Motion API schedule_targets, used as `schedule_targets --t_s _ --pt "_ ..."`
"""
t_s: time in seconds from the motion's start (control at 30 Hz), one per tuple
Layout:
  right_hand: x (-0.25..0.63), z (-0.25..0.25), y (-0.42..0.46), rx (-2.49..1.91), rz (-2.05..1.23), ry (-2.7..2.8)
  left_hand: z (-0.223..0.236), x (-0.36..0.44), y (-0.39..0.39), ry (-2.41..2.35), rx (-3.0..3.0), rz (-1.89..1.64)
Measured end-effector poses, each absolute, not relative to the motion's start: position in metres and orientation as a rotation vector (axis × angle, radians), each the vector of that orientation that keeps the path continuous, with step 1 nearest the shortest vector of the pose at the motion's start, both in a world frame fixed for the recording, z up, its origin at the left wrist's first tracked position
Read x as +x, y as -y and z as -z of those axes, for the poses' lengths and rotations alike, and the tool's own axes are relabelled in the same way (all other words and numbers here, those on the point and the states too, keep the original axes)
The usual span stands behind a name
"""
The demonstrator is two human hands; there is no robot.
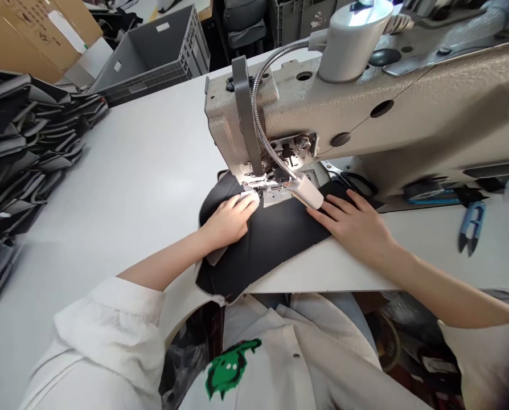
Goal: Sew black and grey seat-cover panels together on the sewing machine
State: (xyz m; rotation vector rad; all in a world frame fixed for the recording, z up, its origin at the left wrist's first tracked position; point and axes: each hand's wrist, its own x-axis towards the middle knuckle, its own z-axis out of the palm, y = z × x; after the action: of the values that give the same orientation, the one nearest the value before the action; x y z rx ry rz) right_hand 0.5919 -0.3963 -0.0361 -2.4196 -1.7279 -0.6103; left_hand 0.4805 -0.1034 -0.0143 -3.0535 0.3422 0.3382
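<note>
Our left hand (226, 223) and right hand (353, 229) lie flat on the soft, light black fabric (261, 246), fingers (332, 206) spread apart, clamping nothing; we'd press it with flat palms, not pinch. It runs ahead under the presser foot (254, 185), on the worktop (126, 188), with thread snips (471, 228) off to the right.

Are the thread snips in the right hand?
No, the blue thread snips lie on the table, while the right hand rests on the black fabric.

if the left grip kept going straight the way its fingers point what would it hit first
Probably the presser foot of the sewing machine. The left grip rests on the black fabric with its fingertips right beside that foot, though the depth is hard to judge from this view.
</note>
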Motion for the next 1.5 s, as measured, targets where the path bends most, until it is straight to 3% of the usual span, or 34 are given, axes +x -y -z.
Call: schedule_targets --t_s 0.1,0.23,0.4,0.53,0.63,0.87,1.07,1.5 --pt "0.593 0.042 0.378 -2.483 0.372 1.769 0.015 0.488 0.098 -0.335 -3.101 -0.363" --pt "0.559 0.042 0.335 -2.157 0.064 1.996 0.012 0.493 0.095 -0.312 -3.082 -0.389" --pt "0.554 0.060 0.309 -1.903 0.172 2.154 0.005 0.491 0.089 -0.390 -3.001 -0.449" --pt "0.587 0.066 0.326 -1.755 0.034 2.222 0.003 0.488 0.087 -0.507 -2.908 -0.468" --pt "0.586 0.065 0.335 -1.812 -0.018 2.147 0.003 0.488 0.089 -0.525 -2.917 -0.455" --pt "0.541 0.071 0.316 -2.107 0.296 1.869 -0.004 0.496 0.091 -0.447 -2.981 -0.581" --pt "0.542 0.072 0.313 -2.102 0.367 1.860 -0.004 0.503 0.087 -0.450 -2.982 -0.613" --pt "0.557 0.075 0.321 -1.819 0.088 2.083 -0.005 0.499 0.088 -0.432 -2.942 -0.647"
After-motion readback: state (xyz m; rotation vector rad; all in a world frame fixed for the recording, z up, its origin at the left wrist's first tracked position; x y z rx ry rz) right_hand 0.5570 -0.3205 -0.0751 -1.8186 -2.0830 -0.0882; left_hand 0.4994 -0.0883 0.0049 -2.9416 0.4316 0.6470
